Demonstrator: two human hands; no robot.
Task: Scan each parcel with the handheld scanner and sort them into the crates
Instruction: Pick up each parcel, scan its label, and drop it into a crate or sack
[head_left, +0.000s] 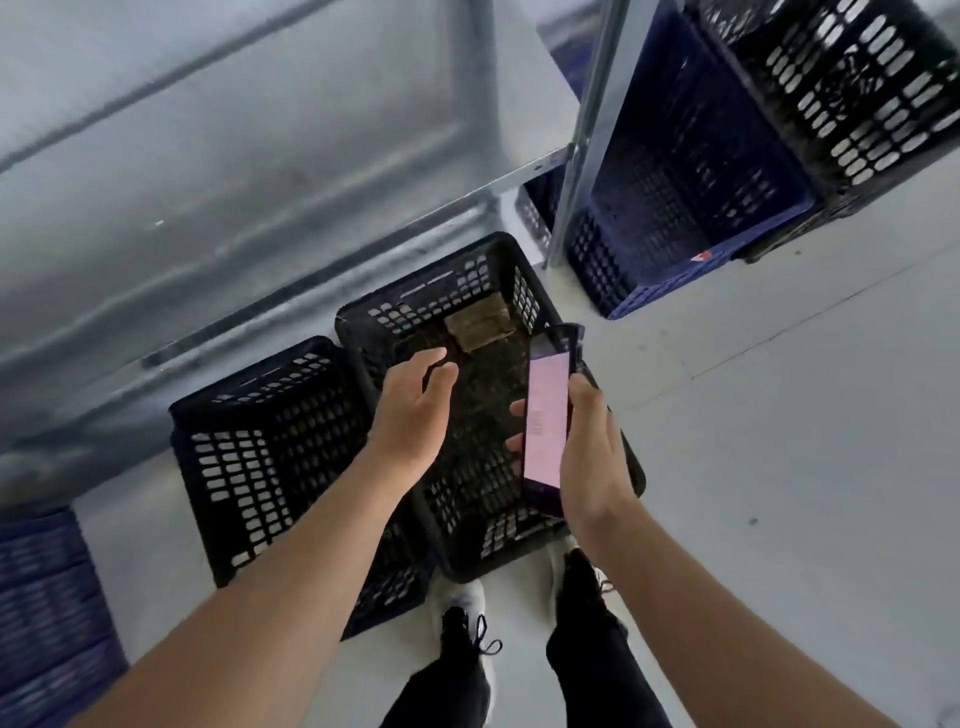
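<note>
A small brown cardboard parcel (478, 322) lies on the floor of a black slatted crate (519, 291) at its far end. My left hand (413, 408) hovers over that crate with relaxed fingers and holds nothing. My right hand (589, 447) grips the handheld scanner (545, 410), a slim dark device with a lit pinkish screen, above the crate's right side. A second black crate (260, 452) stands directly to the left, touching the first; I see no parcel in it.
A grey metal shelf (234, 156) overhangs the crates at upper left, with an upright post (592, 130). A blue crate (691, 197) and a black one (857, 88) stand at upper right. Another blue crate (47, 613) sits at lower left. My feet stand just behind the crates.
</note>
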